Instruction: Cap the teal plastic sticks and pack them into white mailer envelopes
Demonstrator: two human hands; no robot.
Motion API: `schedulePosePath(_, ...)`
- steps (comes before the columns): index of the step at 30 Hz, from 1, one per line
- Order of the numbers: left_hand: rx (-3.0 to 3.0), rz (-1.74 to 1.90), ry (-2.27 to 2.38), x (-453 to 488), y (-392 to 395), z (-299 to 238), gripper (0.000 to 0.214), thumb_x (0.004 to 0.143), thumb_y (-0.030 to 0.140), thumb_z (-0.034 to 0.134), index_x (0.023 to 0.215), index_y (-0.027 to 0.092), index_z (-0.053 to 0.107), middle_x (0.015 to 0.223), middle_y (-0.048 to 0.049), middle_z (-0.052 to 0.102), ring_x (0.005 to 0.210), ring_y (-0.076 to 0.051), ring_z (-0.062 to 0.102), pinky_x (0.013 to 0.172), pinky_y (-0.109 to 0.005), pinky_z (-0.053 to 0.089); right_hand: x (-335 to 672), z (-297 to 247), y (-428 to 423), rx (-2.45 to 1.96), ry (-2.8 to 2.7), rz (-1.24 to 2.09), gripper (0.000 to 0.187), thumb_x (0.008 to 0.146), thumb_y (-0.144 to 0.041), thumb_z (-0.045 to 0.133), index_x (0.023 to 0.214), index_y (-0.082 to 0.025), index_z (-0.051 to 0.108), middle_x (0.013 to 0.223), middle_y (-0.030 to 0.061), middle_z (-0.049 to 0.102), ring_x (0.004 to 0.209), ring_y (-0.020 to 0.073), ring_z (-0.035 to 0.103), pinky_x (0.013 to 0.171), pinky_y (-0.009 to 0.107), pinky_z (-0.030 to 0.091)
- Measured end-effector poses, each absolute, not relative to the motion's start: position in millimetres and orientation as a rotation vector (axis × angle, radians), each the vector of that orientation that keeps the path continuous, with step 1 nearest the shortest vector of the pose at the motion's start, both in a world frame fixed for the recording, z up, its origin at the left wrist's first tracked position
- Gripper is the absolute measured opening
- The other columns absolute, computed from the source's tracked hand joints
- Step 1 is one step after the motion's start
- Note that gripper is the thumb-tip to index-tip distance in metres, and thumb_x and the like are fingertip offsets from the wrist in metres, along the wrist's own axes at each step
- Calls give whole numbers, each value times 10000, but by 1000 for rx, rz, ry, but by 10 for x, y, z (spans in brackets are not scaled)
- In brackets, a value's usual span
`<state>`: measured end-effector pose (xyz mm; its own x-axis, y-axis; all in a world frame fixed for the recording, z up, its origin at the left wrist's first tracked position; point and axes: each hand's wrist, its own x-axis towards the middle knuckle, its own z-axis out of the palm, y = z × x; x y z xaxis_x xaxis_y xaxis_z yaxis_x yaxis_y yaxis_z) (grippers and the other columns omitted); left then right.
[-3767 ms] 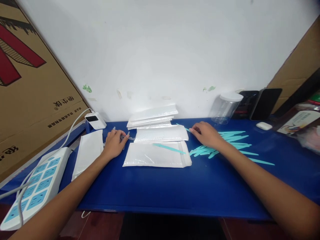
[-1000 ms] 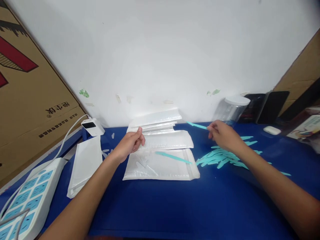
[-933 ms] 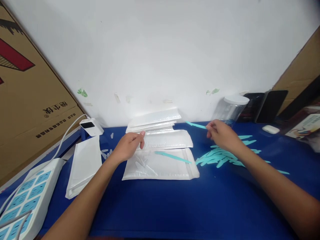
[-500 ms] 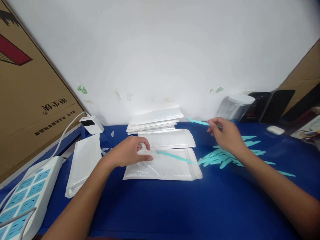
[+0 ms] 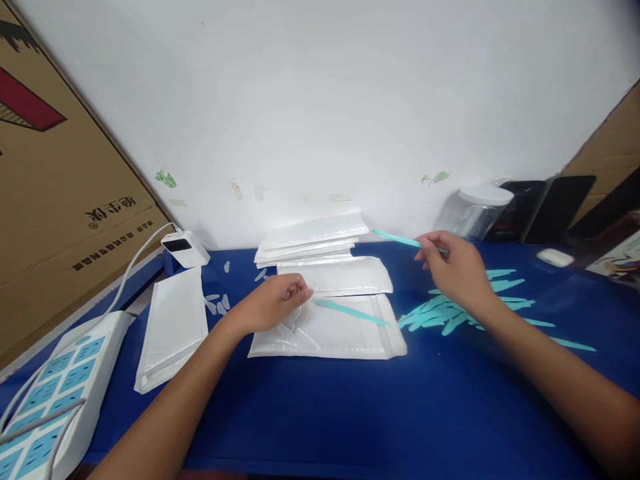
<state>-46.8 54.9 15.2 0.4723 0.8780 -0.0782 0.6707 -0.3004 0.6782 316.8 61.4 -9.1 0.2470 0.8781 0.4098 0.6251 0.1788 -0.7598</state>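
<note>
My right hand (image 5: 454,267) is raised over the right side of the table, pinching a slim turquoise stick, which looks like an eyebrow razor (image 5: 397,238), its thin end pointing left. My left hand (image 5: 277,300) hovers over the front white padded envelope (image 5: 320,340), thumb and fingertips pressed together; whatever they may hold is too small to make out. Another turquoise razor (image 5: 353,312) lies on that envelope, just right of my left fingertips. Beneath my right wrist spreads a loose pile of the same turquoise razors (image 5: 450,313).
More padded envelopes (image 5: 315,230) are stacked by the wall, and others (image 5: 173,320) lie left. Small translucent pieces (image 5: 217,305) are scattered nearby. A power strip (image 5: 65,393), a white device (image 5: 185,248), a lidded clear jar (image 5: 475,213) and a white case (image 5: 555,257) surround the work area.
My left thumb and fingers have closed from a wide gap into a pinch, moving slightly right. My right hand stays nearly still with its razor. The view has shifted a little.
</note>
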Motion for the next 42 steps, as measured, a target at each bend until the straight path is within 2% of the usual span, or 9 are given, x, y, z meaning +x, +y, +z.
schedulePosePath(5, 1830, 753, 1185, -304, 530, 134, 346, 960, 532, 695, 885, 206, 783, 951, -51, 765, 918, -203, 657, 826, -309, 456, 3019, 9, 509, -1349, -1366, 482, 271, 1006, -481, 623, 1021, -220, 695, 818, 50, 711, 587, 160, 590, 492, 281, 453)
schedulePosePath(8, 1626, 842, 1209, -238, 509, 84, 335, 883, 542, 791, 935, 215, 846, 1010, -71, 789, 813, -170, 649, 715, -285, 443, 2941, 41, 457, -1284, -1339, 581, 323, 979, -540, 671, 1018, -221, 709, 820, 41, 698, 565, 140, 565, 466, 266, 437)
schedulePosePath(14, 1214, 939, 1170, -223, 513, 17, 394, 831, 551, 847, 948, 176, 809, 675, 21, 605, 456, -34, 193, 463, -266, 125, 2861, 44, 389, -1293, -1355, 817, 426, 929, -606, 728, 1068, -205, 767, 788, 24, 690, 536, 116, 541, 509, 280, 443)
schedulePosePath(23, 1100, 1027, 1055, -212, 505, 6, 392, 915, 541, 785, 878, 198, 598, 1240, -94, 772, 437, 0, 163, 430, -248, 105, 2732, 40, 304, -1285, -1503, 1056, 519, 850, -681, 776, 992, -183, 812, 747, 33, 707, 524, 114, 520, 528, 295, 462)
schedulePosePath(27, 1094, 1063, 1075, -166, 481, 15, 387, 859, 535, 839, 919, 204, 647, 837, -7, 731, 431, -21, 165, 423, -243, 114, 2701, 30, 295, -1272, -1549, 1062, 556, 885, -724, 710, 789, -180, 770, 592, 7, 605, 513, 120, 511, 519, 279, 453)
schedulePosePath(29, 1082, 1071, 1093, -143, 471, 21, 416, 801, 540, 884, 914, 196, 678, 585, 78, 524, 428, -33, 153, 424, -242, 116, 2692, 31, 289, -1264, -1555, 1062, 545, 904, -710, 700, 769, -185, 757, 579, 4, 595, 515, 120, 515, 515, 272, 449)
schedulePosePath(33, 1065, 1065, 1110, -127, 469, 8, 438, 772, 564, 898, 855, 190, 685, 494, 129, 275, 434, -46, 131, 434, -254, 106, 2668, 58, 262, -1241, -1507, 1040, 490, 892, -680, 735, 855, -194, 793, 647, 23, 666, 504, 117, 505, 492, 279, 453)
schedulePosePath(39, 1082, 1025, 1133, -151, 472, -22, 426, 842, 594, 829, 911, 187, 724, 579, 54, 521, 449, -53, 140, 457, -286, 95, 2654, 97, 238, -1256, -1445, 1016, 480, 833, -627, 822, 1084, -218, 833, 852, 65, 789, 492, 100, 497, 487, 295, 483)
schedulePosePath(42, 1115, 987, 1129, -158, 464, -15, 433, 844, 615, 817, 911, 194, 742, 525, 65, 469, 445, -62, 139, 461, -293, 103, 2669, 87, 247, -1256, -1471, 978, 466, 858, -621, 799, 1086, -217, 830, 820, 57, 774, 492, 103, 512, 488, 291, 483)
